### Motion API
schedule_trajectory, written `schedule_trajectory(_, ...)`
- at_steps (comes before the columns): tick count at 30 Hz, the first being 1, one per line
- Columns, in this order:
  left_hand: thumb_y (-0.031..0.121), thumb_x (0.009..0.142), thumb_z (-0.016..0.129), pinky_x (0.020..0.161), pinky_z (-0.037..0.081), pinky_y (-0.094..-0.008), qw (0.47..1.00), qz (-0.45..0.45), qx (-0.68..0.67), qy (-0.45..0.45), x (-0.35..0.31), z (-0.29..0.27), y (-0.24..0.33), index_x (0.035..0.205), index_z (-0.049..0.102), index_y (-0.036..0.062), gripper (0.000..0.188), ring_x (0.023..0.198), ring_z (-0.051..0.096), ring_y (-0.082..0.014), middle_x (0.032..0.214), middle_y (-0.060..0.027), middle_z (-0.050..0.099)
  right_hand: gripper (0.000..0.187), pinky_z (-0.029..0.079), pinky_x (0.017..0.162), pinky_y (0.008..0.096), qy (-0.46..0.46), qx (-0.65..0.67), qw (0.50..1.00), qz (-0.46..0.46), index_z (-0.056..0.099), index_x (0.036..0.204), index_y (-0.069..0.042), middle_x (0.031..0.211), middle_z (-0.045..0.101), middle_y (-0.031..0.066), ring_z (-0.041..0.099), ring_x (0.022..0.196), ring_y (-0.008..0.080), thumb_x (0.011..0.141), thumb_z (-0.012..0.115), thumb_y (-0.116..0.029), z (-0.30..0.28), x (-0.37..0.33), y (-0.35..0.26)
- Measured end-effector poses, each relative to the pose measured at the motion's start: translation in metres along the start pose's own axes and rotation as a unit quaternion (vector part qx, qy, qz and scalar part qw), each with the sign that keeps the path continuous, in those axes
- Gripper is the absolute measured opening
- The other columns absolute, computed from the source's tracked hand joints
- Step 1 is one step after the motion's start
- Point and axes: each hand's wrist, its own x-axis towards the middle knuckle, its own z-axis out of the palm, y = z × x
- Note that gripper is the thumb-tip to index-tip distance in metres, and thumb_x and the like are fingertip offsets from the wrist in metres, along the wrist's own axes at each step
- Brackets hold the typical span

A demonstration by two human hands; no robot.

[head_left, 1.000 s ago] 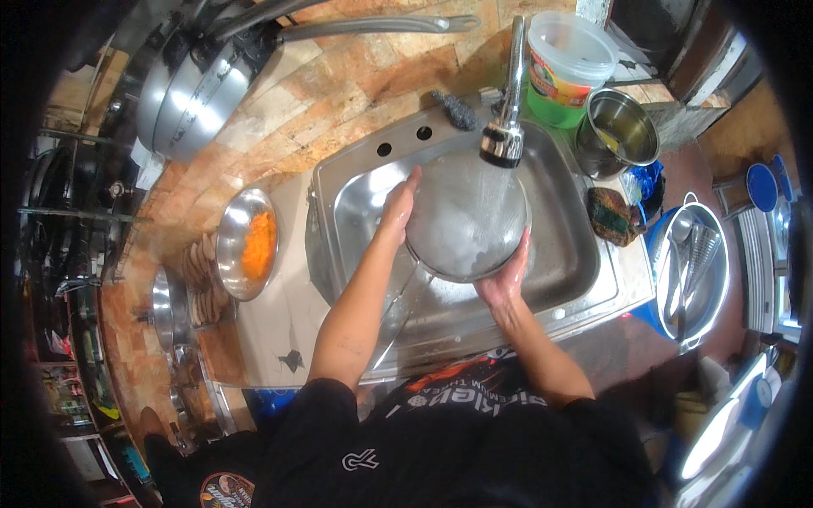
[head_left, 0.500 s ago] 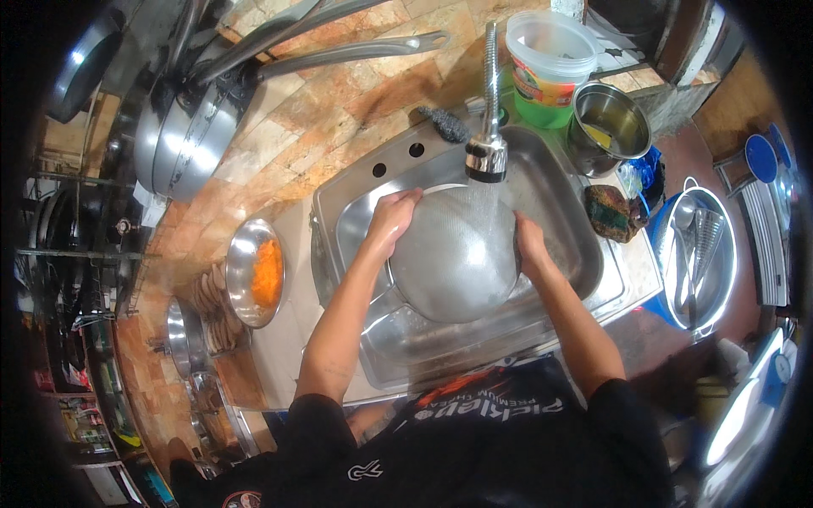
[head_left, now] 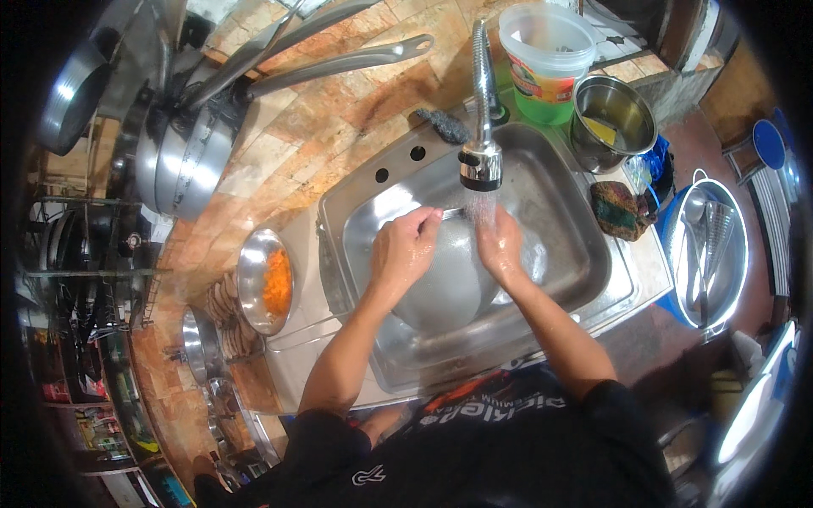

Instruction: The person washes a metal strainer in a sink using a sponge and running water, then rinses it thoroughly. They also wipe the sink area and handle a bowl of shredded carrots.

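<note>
Over the steel sink (head_left: 584, 254) I hold a round mesh strainer (head_left: 445, 292), its domed grey mesh facing me. My left hand (head_left: 405, 252) is closed on its rim at the upper left, thumb on top. Close by on the right, my right hand (head_left: 500, 244) grips the far rim, its fingertips partly hidden by falling water. The stream comes from the faucet head (head_left: 480, 165) just above that hand. Both hands and forearms are wet.
A steel bowl of grated orange food (head_left: 277, 284) stands on the left counter. Behind the sink are a dark scouring pad (head_left: 444, 125), a plastic tub (head_left: 546, 68) and a steel pot (head_left: 614, 114). A blue bucket with utensils (head_left: 707, 254) is at right; pans (head_left: 190, 169) hang at left.
My right hand has moved left and up along the rim, under the water and nearer my left hand. The strainer has turned and shifted, and the view has tilted slightly.
</note>
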Motion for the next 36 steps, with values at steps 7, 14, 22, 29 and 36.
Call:
schedule_trajectory(7, 0.025, 0.089, 0.062, 0.057, 0.042, -0.0264, 0.998, -0.009, -0.055, -0.019, 0.005, -0.021, -0.003, 0.096, 0.067, 0.0006, 0.026, 0.060, 0.052, -0.0092, 0.064, -0.0059, 0.060, 0.036, 0.046, 0.070, 0.0371, -0.187, 0.137, 0.969, 0.083, 0.063, 0.095, -0.002, 0.091, 0.066, 0.0145, 0.062, 0.079, 0.0293, 0.088, 0.052, -0.036, -0.020, 0.010, 0.029)
schedule_trajectory(14, 0.031, 0.089, 0.059, 0.053, 0.039, -0.0297, 0.996, 0.008, -0.085, 0.032, 0.023, -0.016, -0.016, 0.090, 0.067, 0.0022, 0.030, 0.053, 0.046, -0.0132, 0.057, -0.0090, 0.050, 0.045, 0.046, 0.081, 0.0315, -0.066, 0.437, 0.809, 0.388, 0.060, 0.110, -0.001, 0.103, 0.062, 0.0093, 0.059, 0.092, 0.0189, 0.095, 0.038, -0.037, 0.004, -0.034, 0.097)
schedule_trajectory(22, 0.025, 0.085, 0.057, 0.058, 0.045, -0.0445, 0.991, 0.056, 0.074, 0.097, 0.020, 0.026, 0.042, 0.081, 0.063, 0.0019, 0.024, 0.064, 0.057, -0.0403, 0.066, -0.0202, 0.059, 0.046, 0.043, 0.096, 0.0400, -0.010, 0.583, 0.733, 0.352, 0.052, 0.122, -0.003, 0.119, 0.057, 0.0126, 0.055, 0.108, 0.0276, 0.095, 0.036, -0.036, -0.043, -0.015, 0.079)
schedule_trajectory(29, 0.021, 0.078, 0.061, 0.056, 0.049, -0.0442, 0.957, 0.221, 0.092, 0.166, 0.027, 0.082, 0.066, 0.083, 0.064, 0.0065, 0.015, 0.063, 0.062, -0.0340, 0.068, -0.0168, 0.062, 0.049, 0.040, 0.099, 0.0395, -0.004, 0.589, 0.744, 0.314, 0.049, 0.126, -0.001, 0.125, 0.055, 0.0122, 0.052, 0.115, 0.0277, 0.097, 0.031, -0.036, -0.074, -0.010, 0.106)
schedule_trajectory(36, 0.022, 0.076, 0.057, 0.055, 0.050, -0.0440, 0.969, 0.228, 0.084, 0.046, 0.037, 0.076, 0.042, 0.076, 0.069, 0.0118, 0.015, 0.059, 0.061, -0.0321, 0.062, -0.0114, 0.061, 0.050, 0.040, 0.095, 0.0357, -0.067, 0.281, 0.931, 0.225, 0.050, 0.124, 0.003, 0.123, 0.053, 0.0131, 0.052, 0.111, 0.0218, 0.095, 0.043, -0.038, -0.088, 0.016, 0.083)
